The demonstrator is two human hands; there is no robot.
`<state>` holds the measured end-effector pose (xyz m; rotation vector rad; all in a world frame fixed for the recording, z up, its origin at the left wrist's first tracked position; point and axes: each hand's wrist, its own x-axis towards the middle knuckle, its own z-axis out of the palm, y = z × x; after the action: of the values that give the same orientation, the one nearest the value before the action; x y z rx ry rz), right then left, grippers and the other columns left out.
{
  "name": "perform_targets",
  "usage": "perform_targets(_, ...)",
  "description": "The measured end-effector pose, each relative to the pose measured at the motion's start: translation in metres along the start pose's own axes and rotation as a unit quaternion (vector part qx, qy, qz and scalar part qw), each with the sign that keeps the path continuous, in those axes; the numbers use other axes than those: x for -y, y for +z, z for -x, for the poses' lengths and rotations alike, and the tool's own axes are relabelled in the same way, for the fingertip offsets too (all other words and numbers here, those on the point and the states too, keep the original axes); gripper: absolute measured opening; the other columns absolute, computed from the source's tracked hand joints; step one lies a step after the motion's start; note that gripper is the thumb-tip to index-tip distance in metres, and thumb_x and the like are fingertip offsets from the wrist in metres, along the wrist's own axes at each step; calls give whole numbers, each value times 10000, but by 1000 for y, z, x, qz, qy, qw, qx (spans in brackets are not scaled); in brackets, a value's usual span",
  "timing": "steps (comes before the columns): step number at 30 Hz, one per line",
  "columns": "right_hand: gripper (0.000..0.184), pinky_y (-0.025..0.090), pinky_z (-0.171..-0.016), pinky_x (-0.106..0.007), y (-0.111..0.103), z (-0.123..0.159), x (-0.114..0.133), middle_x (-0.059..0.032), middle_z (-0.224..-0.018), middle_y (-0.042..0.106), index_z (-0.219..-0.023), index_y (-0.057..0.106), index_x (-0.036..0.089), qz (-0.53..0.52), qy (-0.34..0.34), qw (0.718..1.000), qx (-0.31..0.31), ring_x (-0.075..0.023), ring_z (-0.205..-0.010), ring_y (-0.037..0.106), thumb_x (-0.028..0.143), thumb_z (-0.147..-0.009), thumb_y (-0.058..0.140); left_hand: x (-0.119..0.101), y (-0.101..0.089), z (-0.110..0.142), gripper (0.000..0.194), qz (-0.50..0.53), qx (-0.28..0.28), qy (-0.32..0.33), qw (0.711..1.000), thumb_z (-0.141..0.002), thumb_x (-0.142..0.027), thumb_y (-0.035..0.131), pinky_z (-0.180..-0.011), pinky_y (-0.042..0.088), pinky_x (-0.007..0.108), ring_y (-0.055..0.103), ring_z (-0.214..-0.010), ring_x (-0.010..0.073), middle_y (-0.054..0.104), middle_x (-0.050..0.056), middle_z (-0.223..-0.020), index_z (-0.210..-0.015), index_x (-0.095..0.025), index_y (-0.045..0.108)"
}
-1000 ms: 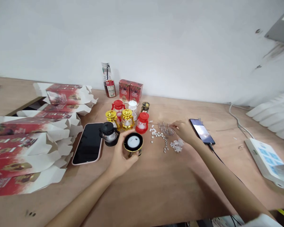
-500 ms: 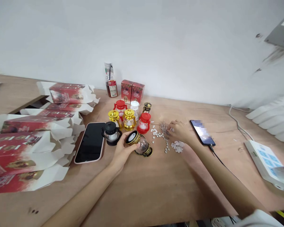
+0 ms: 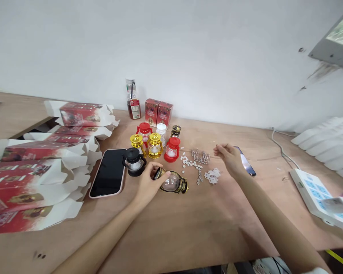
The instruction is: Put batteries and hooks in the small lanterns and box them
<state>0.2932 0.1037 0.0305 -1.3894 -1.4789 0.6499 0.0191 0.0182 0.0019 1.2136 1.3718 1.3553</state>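
My left hand [image 3: 150, 182] is closed around the base of a small black-and-gold lantern [image 3: 173, 182], which lies tilted on its side with its top toward the right. My right hand [image 3: 230, 156] is pinched just above the table; whatever lies between its fingertips is too small to make out. Left of those fingertips is a pile of bent metal wire pieces [image 3: 200, 156]. Nearby are scattered button cells [image 3: 199, 176] and a heap of small white plastic pieces [image 3: 213, 176]. Several miniature lanterns stand behind my left hand, among them a black lantern [image 3: 133, 163] and a red lantern [image 3: 172, 149].
A large phone [image 3: 108, 173] lies left of my left hand. Another phone [image 3: 247, 163] is partly hidden by my right wrist. Unfolded red boxes [image 3: 31, 190] cover the left side. A bottle [image 3: 133, 106] and two red boxes [image 3: 158, 113] stand near the wall; a power strip [image 3: 320, 194] is at right.
The lantern in my left hand has turned from base-up to lying sideways, top pointing right. My right hand has left the wire pile and moved right, over the phone's edge.
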Motion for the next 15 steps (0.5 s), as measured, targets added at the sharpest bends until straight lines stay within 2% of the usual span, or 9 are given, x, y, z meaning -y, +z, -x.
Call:
perform_targets(3, 436, 552, -595, -321, 11, 42, 8, -56, -698, 669, -786, 564, 169, -58, 38, 994, 81, -158, -593, 641, 600, -734, 606, -3, -2, 0, 252, 82, -26, 1, 996, -646, -384, 677, -670, 430, 240, 538, -731, 139, 576, -17, -768, -775, -191, 579)
perform_targets(4, 428, 552, -566, -313, 15, 56, 10, -47, -681, 673, -841, 577, 161, -76, 58, 989, 114, -157, -571, 642, 568, -726, 639, -4, -4, 0, 243, 102, -34, -3, 994, -671, -401, 646, -647, 434, 235, 539, -732, 142, 576, -13, -767, -776, -191, 583)
perform_targets(6, 403, 559, -573, -303, 23, 84, 11, -30, -676, 676, -905, 580, 157, -134, 121, 968, 177, -157, -591, 658, 505, -726, 680, -3, -5, -1, 257, 123, -40, -13, 992, -719, -444, 563, -568, 435, 232, 539, -702, 148, 572, -3, -755, -767, -191, 571)
perform_targets(8, 341, 565, -594, -303, 30, 105, 12, -26, -697, 682, -922, 573, 162, -130, 132, 961, 203, -161, -618, 672, 464, -780, 643, -2, -5, -2, 284, 134, -35, -27, 990, -737, -472, 493, -464, 418, 231, 534, -636, 152, 558, 2, -717, -733, -192, 541)
perform_targets(10, 234, 559, -604, -308, 32, 118, 12, -33, -735, 691, -911, 577, 176, -47, 78, 975, 202, -171, -645, 679, 401, -845, 574, -2, -5, -2, 295, 140, -29, -45, 989, -728, -486, 464, -365, 383, 228, 513, -555, 149, 525, -3, -655, -695, -196, 512)
perform_targets(12, 140, 544, -616, -322, 30, 124, 16, -42, -764, 691, -876, 591, 192, 90, -17, 980, 175, -192, -689, 672, 318, -875, 530, -2, -3, -2, 299, 140, -29, -63, 988, -704, -496, 461, -293, 346, 223, 476, -477, 138, 475, -19, -592, -667, -201, 490)
perform_targets(14, 87, 535, -653, -347, 25, 124, 24, -57, -812, 683, -860, 603, 200, 209, -113, 958, 159, -219, -767, 652, 256, -867, 537, -2, -2, -2, 302, 132, -37, -79, 987, -688, -503, 464, -254, 324, 217, 441, -423, 126, 433, -35, -552, -655, -203, 477)
perform_targets(15, 70, 535, -693, -363, 22, 122, 29, -65, -862, 680, -891, 608, 202, 239, -152, 943, 173, -231, -826, 640, 244, -853, 567, -2, -2, -2, 299, 126, -44, -85, 987, -684, -502, 467, -241, 313, 212, 422, -401, 118, 416, -43, -538, -652, -204, 471)
